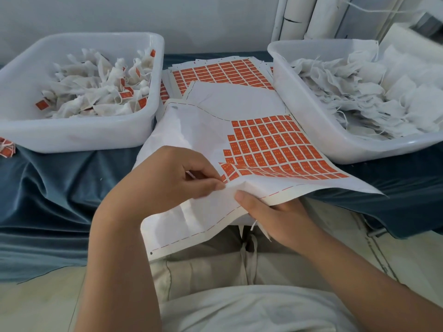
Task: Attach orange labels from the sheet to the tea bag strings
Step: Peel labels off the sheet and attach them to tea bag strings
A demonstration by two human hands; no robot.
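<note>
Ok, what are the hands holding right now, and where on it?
Both hold the label sheet at its near edge. The right hand grips it with the thumb on top, and the left hand pinches it beside the lowest orange labels.

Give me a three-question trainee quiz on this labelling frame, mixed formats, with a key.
1. True or false: the bin of labelled tea bags sits on the person's right.
2. Where on the front label sheet do orange labels remain? A) left part B) right part C) nowhere
3. Fill in: the right hand grips the sheet's ___ edge, while the left hand pinches it by the lowest labels.
Key: 1 false, it sits on the left; 2 B; 3 near.
</note>
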